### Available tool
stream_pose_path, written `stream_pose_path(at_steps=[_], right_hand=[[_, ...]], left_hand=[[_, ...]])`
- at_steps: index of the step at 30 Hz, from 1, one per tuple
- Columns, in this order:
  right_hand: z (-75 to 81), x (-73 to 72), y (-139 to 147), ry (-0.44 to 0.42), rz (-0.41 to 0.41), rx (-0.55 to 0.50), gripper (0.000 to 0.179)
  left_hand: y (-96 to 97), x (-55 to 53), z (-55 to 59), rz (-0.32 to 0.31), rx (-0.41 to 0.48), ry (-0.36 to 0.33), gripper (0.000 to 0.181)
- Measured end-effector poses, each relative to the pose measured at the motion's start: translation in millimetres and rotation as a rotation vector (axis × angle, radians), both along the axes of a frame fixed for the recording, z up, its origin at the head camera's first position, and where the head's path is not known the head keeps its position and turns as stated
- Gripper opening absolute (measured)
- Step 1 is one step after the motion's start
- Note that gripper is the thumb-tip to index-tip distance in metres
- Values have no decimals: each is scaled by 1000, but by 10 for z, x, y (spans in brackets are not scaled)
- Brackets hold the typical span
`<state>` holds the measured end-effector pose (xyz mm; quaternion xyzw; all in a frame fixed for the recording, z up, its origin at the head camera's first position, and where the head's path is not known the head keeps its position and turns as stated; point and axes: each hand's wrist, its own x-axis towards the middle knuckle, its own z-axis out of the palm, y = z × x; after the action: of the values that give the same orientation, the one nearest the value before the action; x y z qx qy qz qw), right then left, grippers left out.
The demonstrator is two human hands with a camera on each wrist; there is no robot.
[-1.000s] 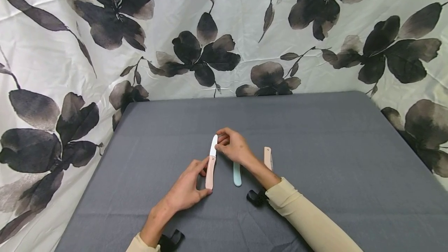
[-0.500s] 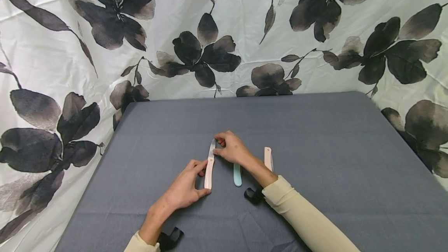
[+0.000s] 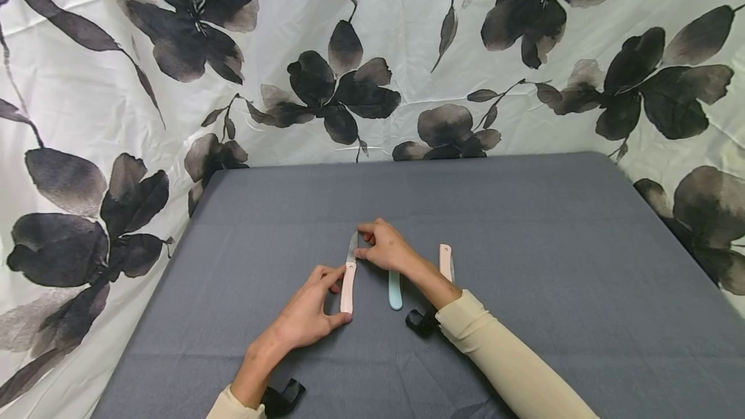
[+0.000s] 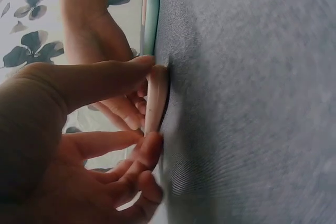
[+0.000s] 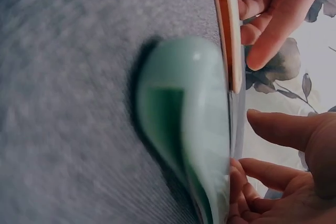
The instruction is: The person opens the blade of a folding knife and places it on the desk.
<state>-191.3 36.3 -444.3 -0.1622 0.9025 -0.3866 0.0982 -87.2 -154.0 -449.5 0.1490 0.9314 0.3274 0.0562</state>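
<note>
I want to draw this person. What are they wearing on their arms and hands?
Both arms have long, plain cream sleeves: the right sleeve reaches the wrist, and only the cuff of the left sleeve shows. A black strap sits at each wrist, the left strap and the right strap. The hands are bare, with no gloves; no rings show.

Head view bright, even light, soft shadows, wide-angle bend at 3 & 9 o'clock. Both wrist views dimmer, close-up, blurred; hands at 6 o'clock out of focus.
</note>
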Motion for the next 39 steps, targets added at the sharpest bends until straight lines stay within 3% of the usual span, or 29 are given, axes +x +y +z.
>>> stream_pose_path(at_steps=[7, 18, 30, 39], right_hand=[[45, 117, 72, 26, -42, -42, 43], [116, 215, 369, 43, -99, -30, 30], [121, 272, 546, 49, -123, 1, 27], [150, 263, 561, 6, -50, 36, 20]], left_hand=[[27, 36, 3, -20, 73, 121, 72], [280, 56, 39, -52, 63, 264, 58], [498, 27, 38, -94, -28, 272, 59], [580, -23, 47, -86, -49, 184, 60]])
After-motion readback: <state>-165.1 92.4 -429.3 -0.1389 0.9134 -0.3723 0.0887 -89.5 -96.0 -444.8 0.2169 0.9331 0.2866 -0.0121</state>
